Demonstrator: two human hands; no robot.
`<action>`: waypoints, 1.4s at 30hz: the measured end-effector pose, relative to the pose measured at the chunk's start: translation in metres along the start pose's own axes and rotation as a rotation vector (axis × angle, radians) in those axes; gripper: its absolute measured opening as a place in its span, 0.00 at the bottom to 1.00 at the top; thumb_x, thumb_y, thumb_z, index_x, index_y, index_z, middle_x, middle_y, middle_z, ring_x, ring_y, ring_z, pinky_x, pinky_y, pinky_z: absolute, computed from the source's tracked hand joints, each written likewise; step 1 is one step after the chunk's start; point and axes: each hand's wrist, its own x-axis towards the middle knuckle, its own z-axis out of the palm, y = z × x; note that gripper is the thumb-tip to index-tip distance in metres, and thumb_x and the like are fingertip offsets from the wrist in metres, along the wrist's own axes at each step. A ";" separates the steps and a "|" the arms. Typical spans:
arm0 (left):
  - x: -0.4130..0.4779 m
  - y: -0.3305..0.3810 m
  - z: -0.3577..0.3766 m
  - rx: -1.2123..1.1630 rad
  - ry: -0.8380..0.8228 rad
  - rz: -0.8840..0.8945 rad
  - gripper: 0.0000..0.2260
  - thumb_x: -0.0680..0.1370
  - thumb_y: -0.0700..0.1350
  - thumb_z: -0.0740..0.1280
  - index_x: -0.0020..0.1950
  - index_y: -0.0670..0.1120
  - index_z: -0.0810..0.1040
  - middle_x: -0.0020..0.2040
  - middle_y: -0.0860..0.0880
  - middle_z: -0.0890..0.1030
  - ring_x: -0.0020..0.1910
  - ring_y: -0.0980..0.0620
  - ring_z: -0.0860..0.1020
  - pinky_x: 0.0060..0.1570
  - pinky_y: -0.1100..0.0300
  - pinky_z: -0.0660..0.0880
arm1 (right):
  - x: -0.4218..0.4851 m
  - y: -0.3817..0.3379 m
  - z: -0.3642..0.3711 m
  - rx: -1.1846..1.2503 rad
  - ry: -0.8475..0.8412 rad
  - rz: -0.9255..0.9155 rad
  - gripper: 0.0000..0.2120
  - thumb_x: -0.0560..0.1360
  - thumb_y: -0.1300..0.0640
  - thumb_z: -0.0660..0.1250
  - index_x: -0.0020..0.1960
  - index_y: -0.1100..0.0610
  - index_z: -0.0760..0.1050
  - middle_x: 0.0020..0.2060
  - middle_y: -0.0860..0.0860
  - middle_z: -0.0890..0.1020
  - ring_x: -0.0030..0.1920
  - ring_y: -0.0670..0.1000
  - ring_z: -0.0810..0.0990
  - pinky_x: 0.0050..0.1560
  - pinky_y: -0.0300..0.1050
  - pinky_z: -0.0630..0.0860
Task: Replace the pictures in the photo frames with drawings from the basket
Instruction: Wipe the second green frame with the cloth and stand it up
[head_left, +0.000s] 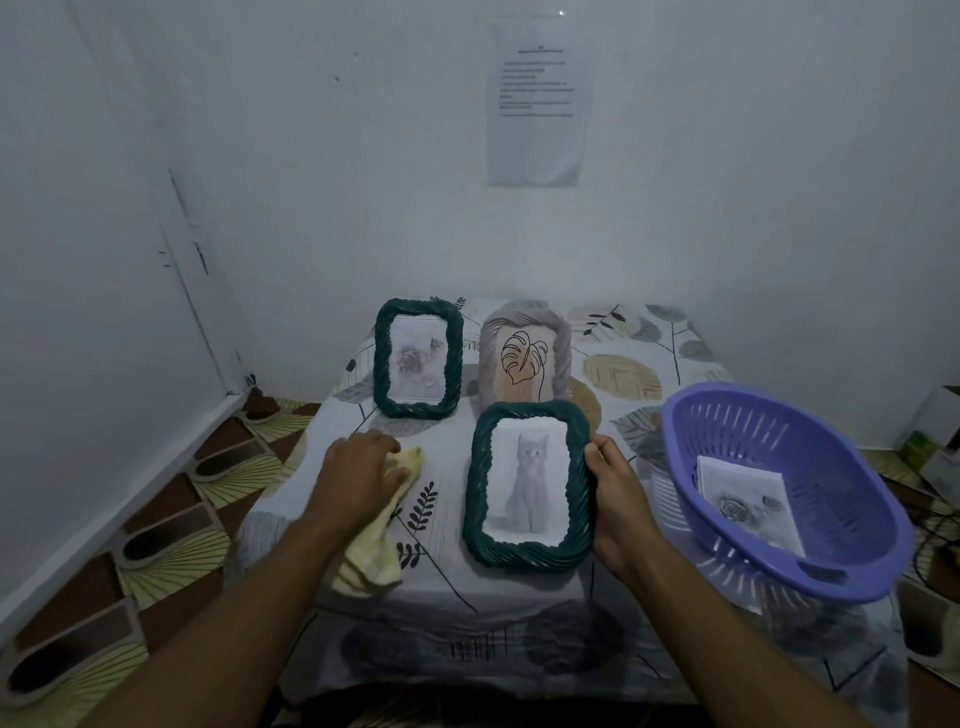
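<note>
Here, two bare forearms reach in from the bottom edge, cut off above the elbows. The left hand (363, 467) is blurred; its fingers curl over the top end of a yellow cloth (374, 553) that lies on the table (519, 623), and it seems to grip the cloth. At 3 o'clock from it, the right hand (615, 499) holds the cat frame (524, 555), a dark green twisted-rim photo frame tilted up to face the viewer. The thumb presses the front of the right rim, and the fingers are hidden behind it. The frame shows a grey cat sitting.

At 3 o'clock from that hand, a purple basket (852, 551) with slotted walls sits tilted at the table's right edge. Inside it lies a drawing (748, 499) of a rose, its detail faint.

Farther back, at 12 o'clock from the cat frame, a grey frame (562, 343) stands upright with a line drawing of a leaf; its lower part is hidden behind the cat frame. At 9 o'clock from it stands a second green frame (382, 358) holding a pale rose picture.

On the wall beyond hangs a printed sheet (537, 104), its text too small to read.
</note>
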 end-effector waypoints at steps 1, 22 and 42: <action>0.000 0.003 0.003 0.017 0.009 -0.015 0.12 0.77 0.49 0.66 0.57 0.46 0.79 0.56 0.49 0.79 0.58 0.47 0.75 0.63 0.49 0.65 | 0.001 0.000 -0.002 0.001 -0.005 -0.003 0.08 0.82 0.58 0.57 0.52 0.58 0.74 0.39 0.53 0.82 0.37 0.50 0.79 0.39 0.47 0.75; 0.024 0.133 -0.001 -1.457 -0.254 -0.474 0.12 0.83 0.48 0.57 0.52 0.44 0.78 0.45 0.48 0.82 0.43 0.50 0.79 0.48 0.53 0.77 | 0.024 -0.030 -0.015 -0.158 -0.059 -0.100 0.12 0.83 0.52 0.56 0.56 0.53 0.76 0.53 0.51 0.84 0.55 0.53 0.82 0.58 0.55 0.78; 0.179 0.249 0.001 -1.408 -0.131 -0.237 0.11 0.81 0.47 0.58 0.41 0.46 0.72 0.40 0.45 0.77 0.39 0.49 0.76 0.40 0.56 0.73 | 0.150 -0.150 -0.078 0.049 -0.048 -0.216 0.14 0.81 0.55 0.56 0.37 0.50 0.69 0.37 0.51 0.74 0.36 0.50 0.72 0.37 0.45 0.65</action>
